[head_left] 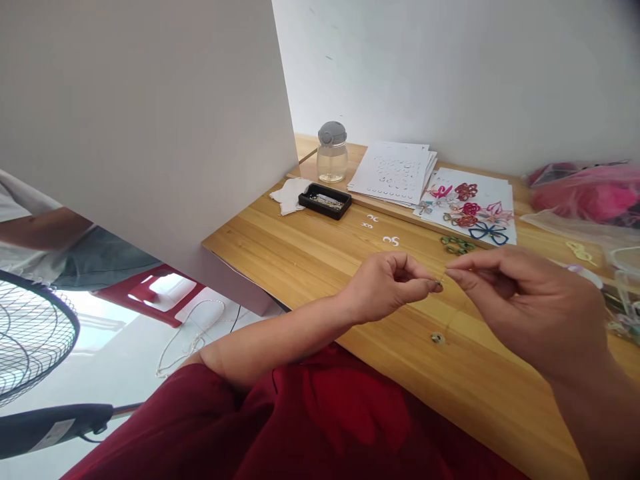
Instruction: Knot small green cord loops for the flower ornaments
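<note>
My left hand (390,285) and my right hand (520,300) meet fingertip to fingertip above the wooden table (310,260). Both are closed in a pinch on a tiny thing, perhaps a thin wire or bead, too small to name. A small round greenish bead (438,339) lies on the table just below my hands. Green loop pieces (457,245) lie a little beyond my fingers.
Sheets with coloured flower shapes (470,208), a stack of white sheets (395,173), a black tray (325,200), a clear bottle (332,155) and a pink plastic bag (585,190) stand at the back. A white partition (150,120) rises at left. A fan (30,333) and another person's arm (40,230) are beyond it.
</note>
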Action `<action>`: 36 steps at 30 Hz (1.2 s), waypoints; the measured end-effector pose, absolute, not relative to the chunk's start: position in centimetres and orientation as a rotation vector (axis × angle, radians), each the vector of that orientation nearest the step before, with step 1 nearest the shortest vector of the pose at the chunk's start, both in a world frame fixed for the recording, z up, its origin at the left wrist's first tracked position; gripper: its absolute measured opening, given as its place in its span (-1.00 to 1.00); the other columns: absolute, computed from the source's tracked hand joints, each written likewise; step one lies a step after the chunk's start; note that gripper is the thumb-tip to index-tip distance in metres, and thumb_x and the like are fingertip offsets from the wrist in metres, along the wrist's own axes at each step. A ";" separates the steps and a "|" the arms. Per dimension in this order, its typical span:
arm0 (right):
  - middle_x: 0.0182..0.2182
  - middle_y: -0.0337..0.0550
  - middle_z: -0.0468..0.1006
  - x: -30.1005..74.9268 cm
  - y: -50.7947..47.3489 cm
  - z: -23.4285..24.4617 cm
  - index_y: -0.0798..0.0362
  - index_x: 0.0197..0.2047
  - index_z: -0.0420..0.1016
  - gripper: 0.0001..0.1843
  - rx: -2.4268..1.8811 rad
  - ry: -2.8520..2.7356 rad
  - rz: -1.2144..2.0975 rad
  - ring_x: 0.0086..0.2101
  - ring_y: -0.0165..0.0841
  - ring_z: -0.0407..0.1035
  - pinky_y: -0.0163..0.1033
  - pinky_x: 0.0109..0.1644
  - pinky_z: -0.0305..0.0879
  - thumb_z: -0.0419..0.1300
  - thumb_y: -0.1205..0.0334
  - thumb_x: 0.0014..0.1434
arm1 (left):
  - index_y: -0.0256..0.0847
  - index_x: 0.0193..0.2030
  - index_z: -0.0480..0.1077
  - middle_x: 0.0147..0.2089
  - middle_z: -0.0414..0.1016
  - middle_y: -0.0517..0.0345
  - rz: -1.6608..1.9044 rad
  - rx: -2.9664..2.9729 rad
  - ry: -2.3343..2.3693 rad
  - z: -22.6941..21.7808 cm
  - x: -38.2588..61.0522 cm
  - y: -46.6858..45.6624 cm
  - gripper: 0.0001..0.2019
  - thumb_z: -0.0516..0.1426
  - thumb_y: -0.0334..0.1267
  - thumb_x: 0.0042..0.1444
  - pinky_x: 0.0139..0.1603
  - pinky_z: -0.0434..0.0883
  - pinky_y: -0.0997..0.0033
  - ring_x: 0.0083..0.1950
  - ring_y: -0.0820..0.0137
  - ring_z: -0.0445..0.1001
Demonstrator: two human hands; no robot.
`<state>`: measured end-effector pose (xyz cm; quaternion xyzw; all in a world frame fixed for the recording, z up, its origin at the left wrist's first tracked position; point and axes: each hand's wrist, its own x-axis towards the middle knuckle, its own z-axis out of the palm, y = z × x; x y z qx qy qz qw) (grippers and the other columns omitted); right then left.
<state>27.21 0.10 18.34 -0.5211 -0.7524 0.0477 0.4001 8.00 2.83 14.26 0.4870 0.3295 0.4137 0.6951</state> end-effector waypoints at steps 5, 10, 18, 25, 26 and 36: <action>-0.51 -0.26 0.51 26.9 0.3 17.8 -0.19 -0.25 0.67 -0.92 -1.383 -1.725 0.415 -0.53 -0.38 0.25 -0.18 -0.43 0.16 0.37 0.06 0.30 | -0.29 -0.36 0.53 -0.27 0.65 0.08 0.884 1.011 0.665 14.6 7.7 3.0 -0.63 0.54 -0.13 -0.14 -0.05 0.45 0.37 -0.18 0.43 0.58; -0.45 -0.22 0.60 26.7 1.1 17.2 -0.15 -0.29 0.71 -0.86 -1.372 -1.623 0.550 -0.49 -0.38 0.32 -0.20 -0.41 0.24 0.47 0.01 0.18 | -0.30 -0.38 0.54 -0.29 0.64 0.11 0.853 0.913 0.641 14.5 7.7 3.1 -0.58 0.58 -0.15 -0.26 -0.02 0.43 0.35 -0.21 0.45 0.55; -0.63 -0.32 0.36 26.5 2.2 15.0 -0.03 -0.41 0.68 -0.55 -1.302 -1.226 1.304 -0.62 -0.54 0.03 -0.34 -0.59 -0.10 0.65 -0.15 -0.19 | -0.29 -0.38 0.55 -0.38 0.57 0.22 0.933 0.831 0.655 14.2 7.6 3.4 -0.57 0.59 -0.15 -0.30 -0.17 0.32 0.39 -0.33 0.54 0.41; -0.51 -0.23 0.51 26.9 1.3 14.0 -0.02 -0.35 0.72 -0.58 -1.337 -1.272 1.320 -0.59 -0.54 0.07 -0.34 -0.58 -0.06 0.62 -0.15 -0.08 | -0.26 -0.40 0.49 -0.35 0.58 0.22 1.041 0.809 0.676 13.7 7.9 3.6 -0.55 0.58 -0.10 -0.27 -0.02 0.41 0.29 -0.29 0.51 0.46; -0.52 -0.23 0.51 26.9 1.2 14.1 -0.03 -0.34 0.71 -0.59 -1.346 -1.302 1.280 -0.59 -0.53 0.08 -0.33 -0.58 -0.05 0.61 -0.16 -0.07 | -0.25 -0.39 0.48 -0.36 0.57 0.22 1.053 0.819 0.680 13.6 7.9 3.6 -0.55 0.57 -0.08 -0.23 0.01 0.42 0.27 -0.28 0.50 0.47; -0.46 -0.23 0.59 25.4 -2.3 15.1 -0.13 -0.16 0.66 -0.90 -1.493 -1.775 0.221 -0.52 -0.37 0.36 -0.17 -0.40 0.23 0.32 0.09 0.35 | -0.27 -0.34 0.45 -0.34 0.56 0.21 1.162 0.933 0.759 13.0 8.5 3.3 -0.58 0.53 -0.08 -0.11 -0.17 0.36 0.38 -0.30 0.52 0.45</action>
